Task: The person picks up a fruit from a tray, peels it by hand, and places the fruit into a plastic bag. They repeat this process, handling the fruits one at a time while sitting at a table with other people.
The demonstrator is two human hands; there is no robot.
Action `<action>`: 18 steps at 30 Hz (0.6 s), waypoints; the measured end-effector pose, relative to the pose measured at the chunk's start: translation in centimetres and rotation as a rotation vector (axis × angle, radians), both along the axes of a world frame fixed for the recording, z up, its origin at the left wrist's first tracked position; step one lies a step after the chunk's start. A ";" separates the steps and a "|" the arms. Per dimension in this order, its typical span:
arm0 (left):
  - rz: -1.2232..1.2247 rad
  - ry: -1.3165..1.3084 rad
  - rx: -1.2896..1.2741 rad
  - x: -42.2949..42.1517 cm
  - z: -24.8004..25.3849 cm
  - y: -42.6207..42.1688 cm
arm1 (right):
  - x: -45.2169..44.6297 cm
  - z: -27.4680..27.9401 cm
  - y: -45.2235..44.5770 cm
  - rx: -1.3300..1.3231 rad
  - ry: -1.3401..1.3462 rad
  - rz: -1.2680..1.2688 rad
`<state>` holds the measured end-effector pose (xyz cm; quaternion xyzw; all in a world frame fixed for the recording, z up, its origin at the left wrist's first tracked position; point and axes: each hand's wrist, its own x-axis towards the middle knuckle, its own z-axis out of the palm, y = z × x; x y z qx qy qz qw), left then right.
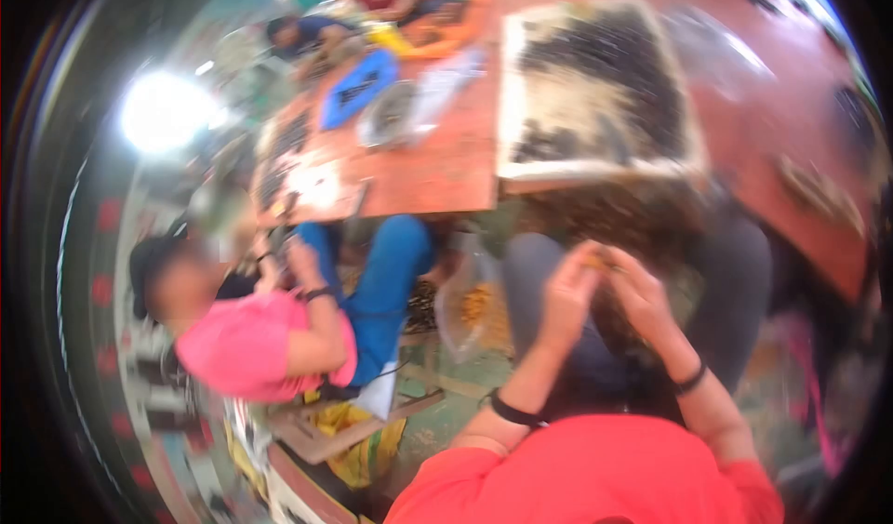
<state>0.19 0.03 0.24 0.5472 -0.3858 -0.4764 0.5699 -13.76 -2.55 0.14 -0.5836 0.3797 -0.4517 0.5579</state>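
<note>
My left hand (pixel 569 291) and my right hand (pixel 640 293) meet at the fingertips above my lap. Between them is a small yellow-orange piece (pixel 597 261), blurred, which both hands pinch. Just beyond my knees, at the table's edge, lies a white tray (pixel 509 106) holding dark small pieces (pixel 605 50) and pale crumbs. A dark band circles each of my wrists.
A person in a pink shirt (pixel 265 343) sits at the left by a red table (pixel 456 175). On it are a blue tray (pixel 361 87) and a round bowl (pixel 389 113). A bag of orange pieces (pixel 476 308) stands low beside my left knee. More people sit at the far side.
</note>
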 end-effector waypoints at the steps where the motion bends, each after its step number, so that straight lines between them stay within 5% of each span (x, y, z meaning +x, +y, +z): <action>1: -0.008 0.108 0.014 0.1 -0.3 -0.2 | -0.1 0.2 -0.2 -0.036 0.074 -0.009; 11: -0.081 0.132 0.153 4.2 0.8 1.7 | -0.7 -1.0 -0.2 0.146 0.079 0.041; 18: 0.416 -0.268 0.052 17.5 0.9 5.2 | -0.8 -1.9 -1.3 0.254 -0.033 0.046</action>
